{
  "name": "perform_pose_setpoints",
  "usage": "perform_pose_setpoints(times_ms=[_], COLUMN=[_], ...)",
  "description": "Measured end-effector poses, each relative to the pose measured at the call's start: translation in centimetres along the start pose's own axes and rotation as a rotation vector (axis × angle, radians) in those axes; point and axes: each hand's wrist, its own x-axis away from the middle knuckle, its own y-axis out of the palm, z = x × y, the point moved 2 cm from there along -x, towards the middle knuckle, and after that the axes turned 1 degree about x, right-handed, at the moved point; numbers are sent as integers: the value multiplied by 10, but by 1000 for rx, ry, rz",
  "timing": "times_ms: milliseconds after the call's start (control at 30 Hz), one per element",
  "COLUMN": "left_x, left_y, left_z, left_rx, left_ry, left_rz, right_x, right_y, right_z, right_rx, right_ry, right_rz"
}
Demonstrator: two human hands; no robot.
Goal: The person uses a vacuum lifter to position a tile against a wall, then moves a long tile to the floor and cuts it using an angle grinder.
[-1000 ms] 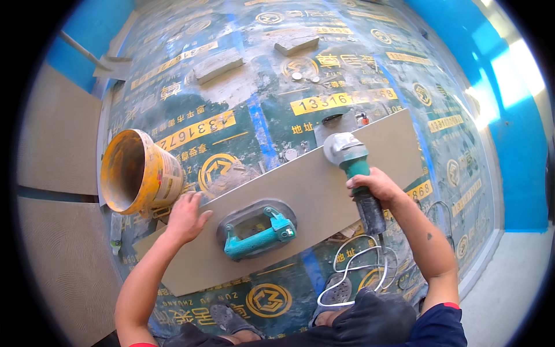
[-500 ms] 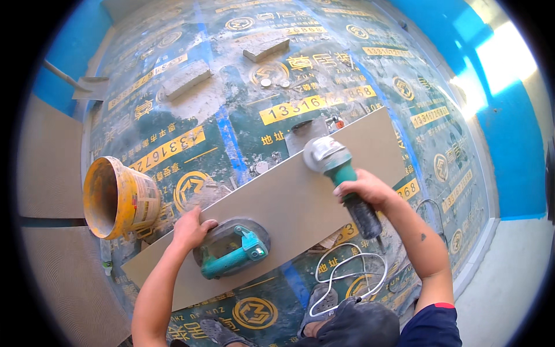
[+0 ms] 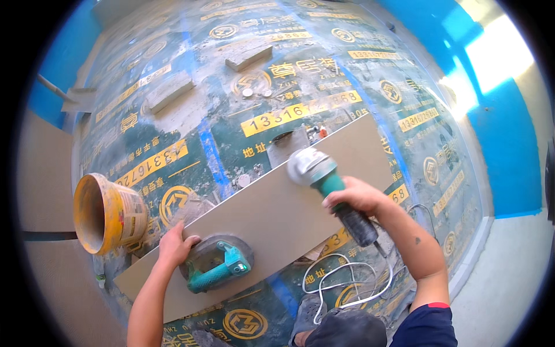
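Note:
A long beige tile (image 3: 277, 217) lies at a slant across the covered floor in front of me. My right hand (image 3: 359, 196) is wrapped round the body of a green and black angle grinder (image 3: 330, 184), whose round guarded head is at the tile's far edge. Whether the disc touches the tile I cannot tell. At the tile's left part, my left hand (image 3: 174, 243) grips the far edge, its thumb on top. Right beside that thumb, a suction-cup tile lifter (image 3: 218, 276) with a teal handle sits on the tile.
A dirty yellow bucket (image 3: 110, 214) lies tipped toward me at left. White cable (image 3: 324, 286) loops near my shoes. Beyond the tile are a metal trowel (image 3: 289, 146) and two grey blocks (image 3: 170, 92). A long-handled shovel (image 3: 78, 99) leans at far left.
The whole scene has slid slightly left and down as my head moved. Both hands, the grinder and the lifter keep nearly the same places on the tile.

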Motion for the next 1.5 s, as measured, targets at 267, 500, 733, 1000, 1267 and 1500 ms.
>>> perform_pose_setpoints(times_ms=[267, 500, 733, 1000, 1267, 1500], left_x=[-2, 1, -3, -1, -2, -1], left_y=[5, 7, 12, 11, 14, 12], left_z=[-1, -3, -10, -8, -11, -9], left_rx=[39, 72, 28, 39, 50, 65], left_ry=[7, -3, -1, 16, 34, 24], left_rz=[26, 46, 56, 77, 104, 110], right_x=[0, 10, 5, 6, 5, 5], right_y=[-37, -128, -169, -88, -125, -185], right_z=[1, -8, -14, -8, -13, -15], right_rx=[-53, -133, -207, -39, -103, -251], right_ry=[2, 7, 72, 41, 35, 60], right_rz=[83, 294, 401, 157, 262, 390])
